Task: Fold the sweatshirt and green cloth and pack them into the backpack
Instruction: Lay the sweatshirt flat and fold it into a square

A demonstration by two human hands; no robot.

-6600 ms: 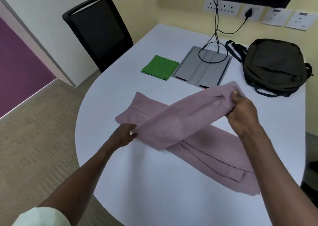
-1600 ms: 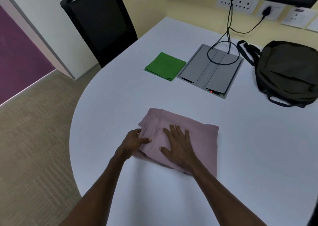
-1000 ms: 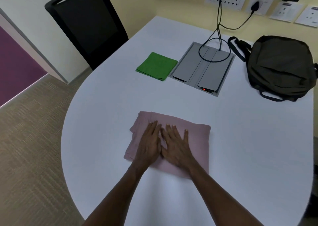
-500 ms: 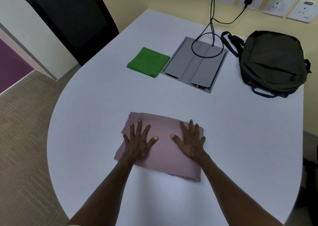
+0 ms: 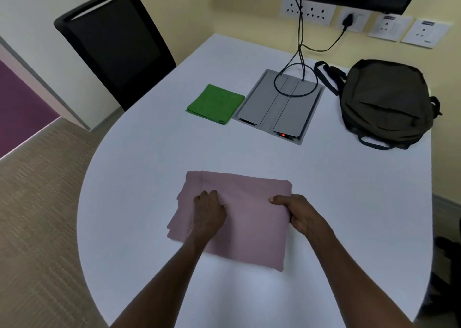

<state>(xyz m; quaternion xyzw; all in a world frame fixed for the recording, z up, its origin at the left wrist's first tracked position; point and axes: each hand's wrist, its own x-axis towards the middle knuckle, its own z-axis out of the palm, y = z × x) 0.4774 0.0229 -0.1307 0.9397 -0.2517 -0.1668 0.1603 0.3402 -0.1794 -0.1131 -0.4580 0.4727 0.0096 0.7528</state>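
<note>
**Folded sweatshirt under both hands, backpack zipped**

Here the pink sweatshirt [image 5: 245,217] lies folded into a rectangle at lower centre of the white bench [image 5: 349,203]. The left hand [image 5: 208,211] rests on its left part with fingers curled into the fabric; the right hand [image 5: 298,213] pinches its right edge, thumb on top. At upper centre the folded green cloth [image 5: 215,104] sits just beside a grey cable box [image 5: 279,105]. At upper right the dark backpack [image 5: 385,103] lies closed, its contents hidden.
</note>
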